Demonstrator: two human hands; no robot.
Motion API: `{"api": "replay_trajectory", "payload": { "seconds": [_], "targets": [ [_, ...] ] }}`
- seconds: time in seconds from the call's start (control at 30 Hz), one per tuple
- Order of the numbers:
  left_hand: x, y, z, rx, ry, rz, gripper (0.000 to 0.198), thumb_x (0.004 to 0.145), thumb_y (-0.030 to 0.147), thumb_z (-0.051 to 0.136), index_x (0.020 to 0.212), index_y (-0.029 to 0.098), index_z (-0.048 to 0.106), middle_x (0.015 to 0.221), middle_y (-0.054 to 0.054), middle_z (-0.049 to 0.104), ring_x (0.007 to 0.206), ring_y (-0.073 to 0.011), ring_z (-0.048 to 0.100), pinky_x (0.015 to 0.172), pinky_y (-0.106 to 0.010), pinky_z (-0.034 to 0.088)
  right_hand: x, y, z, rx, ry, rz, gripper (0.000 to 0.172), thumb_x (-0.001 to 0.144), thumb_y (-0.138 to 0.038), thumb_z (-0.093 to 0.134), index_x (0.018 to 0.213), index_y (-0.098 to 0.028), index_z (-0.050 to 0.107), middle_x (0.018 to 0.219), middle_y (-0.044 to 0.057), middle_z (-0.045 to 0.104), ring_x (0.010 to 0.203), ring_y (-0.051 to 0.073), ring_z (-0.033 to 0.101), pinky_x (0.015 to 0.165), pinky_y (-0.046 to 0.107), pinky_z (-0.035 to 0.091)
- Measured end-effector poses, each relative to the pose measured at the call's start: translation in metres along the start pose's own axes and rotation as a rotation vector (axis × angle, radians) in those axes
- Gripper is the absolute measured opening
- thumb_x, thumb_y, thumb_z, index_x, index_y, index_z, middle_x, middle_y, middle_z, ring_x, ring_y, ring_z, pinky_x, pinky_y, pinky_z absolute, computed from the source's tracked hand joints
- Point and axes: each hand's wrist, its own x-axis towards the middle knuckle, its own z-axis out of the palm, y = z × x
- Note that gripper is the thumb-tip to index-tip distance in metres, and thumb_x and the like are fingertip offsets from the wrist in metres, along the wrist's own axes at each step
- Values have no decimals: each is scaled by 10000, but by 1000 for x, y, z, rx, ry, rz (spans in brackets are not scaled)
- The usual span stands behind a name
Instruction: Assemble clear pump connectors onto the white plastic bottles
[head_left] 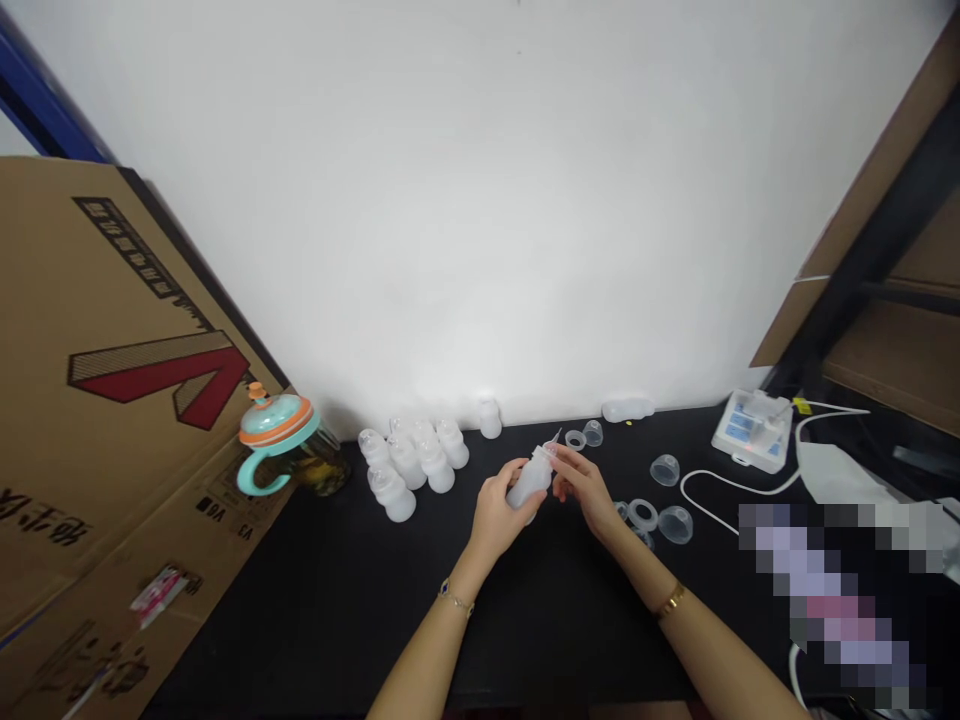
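My left hand (501, 508) is wrapped round a small frosted white plastic bottle (531, 479), held tilted above the black table (352, 600). My right hand (583, 484) pinches the bottle's neck end, where a thin clear pointed piece (555, 437) sticks up. Just left of my hands stands a cluster of several similar capped white bottles (411, 462). One more bottle (490, 417) stands alone by the wall.
Clear caps and rings (643, 514) lie right of my hands, and a bottle (627, 408) lies on its side by the wall. A teal-handled cup with an orange lid (281, 442) leans by big cardboard boxes (97, 420). A white device (752, 430) with a cable sits at right.
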Motion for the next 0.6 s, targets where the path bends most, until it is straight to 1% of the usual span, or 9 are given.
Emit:
{"api": "replay_trajectory", "payload": {
  "seconds": [0.1, 0.2, 0.27, 0.4, 0.5, 0.57, 0.6],
  "targets": [
    [0, -2, 1, 15, 5, 8, 455, 816, 319, 763, 1249, 250, 638, 1018, -13, 769, 914, -207, 712, 888, -340, 539, 1, 1, 0, -3, 2, -3, 508, 723, -503, 827, 1117, -190, 761, 605, -8, 650, 485, 135, 547, 432, 241, 384],
    [-1, -4, 2, 81, 24, 17, 468, 809, 312, 768, 1256, 261, 638, 1047, -16, 764, 932, -219, 706, 902, -360, 535, 1, 2, 0, -9, 10, -11, 487, 713, -500, 836, 1092, -203, 766, 730, 13, 703, 486, 123, 551, 430, 245, 389],
    [-2, -6, 4, 130, 32, 29, 477, 809, 316, 767, 1265, 265, 636, 1063, -22, 759, 939, -230, 700, 900, -375, 533, 1, 2, 0, -16, 17, -23, 482, 712, -501, 836, 1087, -206, 768, 771, 19, 713, 490, 120, 554, 433, 248, 393],
    [-3, -8, 5, 175, 46, 37, 485, 811, 321, 764, 1275, 270, 634, 1071, -28, 752, 942, -239, 691, 892, -384, 531, 2, 2, -1, -20, 20, -36, 480, 712, -495, 836, 1082, -196, 768, 740, 11, 697, 487, 120, 543, 436, 250, 390],
    [-2, -7, 3, 138, 34, 23, 482, 812, 326, 764, 1274, 273, 634, 1057, -21, 753, 936, -229, 690, 889, -370, 530, 2, 2, -1, -6, 16, -30, 506, 722, -500, 828, 1115, -189, 761, 685, 3, 672, 491, 128, 540, 434, 249, 389],
    [-2, -5, 2, 105, 23, 14, 472, 818, 332, 761, 1268, 269, 634, 1051, -19, 755, 930, -222, 690, 886, -361, 530, 2, 1, -2, 4, 20, -26, 512, 731, -506, 822, 1129, -191, 758, 704, 9, 680, 501, 132, 547, 436, 250, 394],
    [-2, -4, 2, 94, 17, 11, 466, 820, 334, 758, 1264, 266, 635, 1050, -19, 756, 929, -221, 691, 886, -360, 529, 2, 1, -3, 5, 22, -28, 507, 732, -505, 822, 1127, -195, 759, 749, 18, 698, 505, 129, 549, 438, 252, 399]
  ]
}}
